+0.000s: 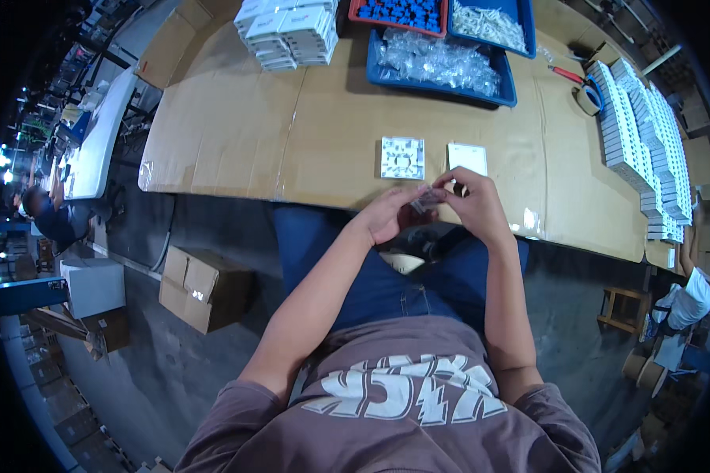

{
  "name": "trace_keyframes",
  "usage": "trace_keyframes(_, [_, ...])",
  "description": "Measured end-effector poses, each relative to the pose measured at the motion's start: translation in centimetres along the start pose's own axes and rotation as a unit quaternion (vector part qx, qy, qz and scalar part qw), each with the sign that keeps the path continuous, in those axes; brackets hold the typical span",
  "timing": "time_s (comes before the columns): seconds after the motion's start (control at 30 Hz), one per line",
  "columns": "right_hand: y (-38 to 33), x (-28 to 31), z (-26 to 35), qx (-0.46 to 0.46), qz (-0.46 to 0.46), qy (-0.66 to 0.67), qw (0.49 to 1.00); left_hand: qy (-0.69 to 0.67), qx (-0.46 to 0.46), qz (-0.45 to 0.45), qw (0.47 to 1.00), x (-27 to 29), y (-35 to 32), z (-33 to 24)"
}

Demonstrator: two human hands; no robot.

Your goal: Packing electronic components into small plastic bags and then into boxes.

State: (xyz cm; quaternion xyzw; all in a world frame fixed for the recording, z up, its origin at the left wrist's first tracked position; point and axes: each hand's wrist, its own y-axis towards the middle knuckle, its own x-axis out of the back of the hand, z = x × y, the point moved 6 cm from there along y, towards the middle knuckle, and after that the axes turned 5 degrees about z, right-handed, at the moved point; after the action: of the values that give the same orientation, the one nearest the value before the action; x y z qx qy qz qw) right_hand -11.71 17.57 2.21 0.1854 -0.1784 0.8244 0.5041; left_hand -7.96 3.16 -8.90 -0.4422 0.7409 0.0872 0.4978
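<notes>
My left hand [388, 216] and my right hand [476, 206] meet just off the front edge of the cardboard-covered table. Between their closed fingers is a small clear plastic bag [427, 200]; what it contains, if anything, is too small to tell. Right beyond my hands lies an open white box [402, 158] with a patterned insert showing small dark openings. Beside it, a flat white square piece [468, 159] rests on the table, its near part covered by my right hand.
Farther back, a blue tray [506, 98] holds clear plastic bags, a red tray [445, 30] blue pieces, another blue tray [531, 47] white pieces. White boxes [288, 35] are stacked back left, more boxes [639, 142] right, near a tape roll [589, 100]. A carton [201, 288] sits on the floor.
</notes>
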Motion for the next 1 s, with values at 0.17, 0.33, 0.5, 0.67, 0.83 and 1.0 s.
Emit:
trace_keyframes(0.17, [1.1, -0.8, 0.0, 0.057, -0.008, 0.004, 0.998, 0.000, -0.025, -0.001, 1.000, 0.2, 0.3, -0.8])
trace_keyframes(0.33, [1.6, -0.6, -0.1, 0.035, 0.049, -0.006, 0.998, 0.016, -0.046, -0.041, 0.998, 0.3, -0.1, -1.6])
trace_keyframes(0.5, [1.2, -0.9, 0.5, 0.077, 0.065, -0.053, 0.994, 0.096, -0.110, -0.091, 0.985, -0.3, -0.3, -2.7])
trace_keyframes(0.67, [0.8, 0.2, 0.5, 0.069, -0.023, 0.064, 0.995, 0.388, -0.273, -0.188, 0.860, -3.8, -2.6, -5.1])
trace_keyframes(0.83, [0.1, -0.1, 1.6, 0.036, -0.063, 0.236, 0.969, 0.278, -0.300, -0.189, 0.893, -6.3, -4.6, -6.3])
trace_keyframes(1.0, [-0.3, -0.3, 3.6, 0.080, -0.108, 0.300, 0.944, 0.198, -0.351, -0.170, 0.899, -7.6, -5.5, -6.5])
